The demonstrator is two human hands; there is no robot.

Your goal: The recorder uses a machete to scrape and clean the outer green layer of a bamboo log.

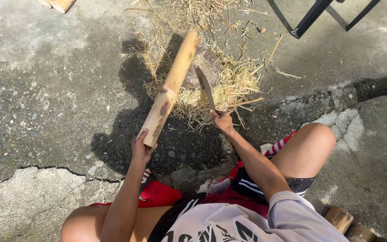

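My left hand [140, 148] grips the near end of a long bamboo pole [171, 87], which slants up and away with its far end resting on a flat stone [211, 67]. My right hand [222, 120] is closed around the handle of a long dark knife [205, 86]. The blade points away from me and lies just right of the pole, over the stone. A heap of pale bamboo shavings [234, 85] surrounds the stone. I am squatting, with my knees at either side.
The ground is cracked concrete [45, 89] with a raised slab [363, 130] at the right. Black metal legs [312, 18] stand at the top right. Cut bamboo pieces lie at the top left [59, 4] and the bottom right [341, 219].
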